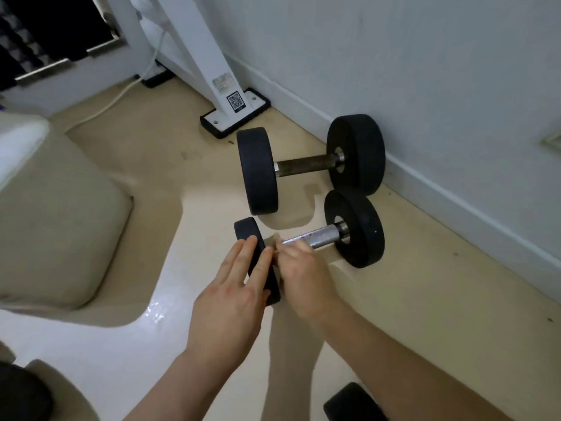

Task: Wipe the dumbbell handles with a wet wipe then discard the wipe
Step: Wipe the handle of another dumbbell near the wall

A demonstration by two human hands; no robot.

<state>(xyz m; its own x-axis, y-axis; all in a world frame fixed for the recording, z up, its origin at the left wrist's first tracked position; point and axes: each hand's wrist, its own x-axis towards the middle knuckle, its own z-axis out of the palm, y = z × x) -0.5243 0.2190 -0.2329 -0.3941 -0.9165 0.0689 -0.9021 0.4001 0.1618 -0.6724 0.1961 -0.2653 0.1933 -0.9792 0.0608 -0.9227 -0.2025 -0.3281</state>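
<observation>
The near dumbbell (353,229) lies on the floor (394,299) in the middle of the view. The far dumbbell (258,171) lies at 12 o'clock from it, by the wall (425,71).

The left hand (233,287) is open. Its flat fingers rest on the near dumbbell's black end (247,230) at 9 o'clock. The right hand (300,278) is blurry, and its fingers curl round the shiny handle (318,235). A small pale bit peeks out by those fingers. I cannot tell if it is the wipe.

The dumbbell is round, so it may roll if the flat hand slips off. Then it could bump the far one or pinch a finger. The metal looks smooth, so the wipe could slide out of the grip.

No bin, box or bag shows here. So I cannot tell where the wipe will go.
</observation>
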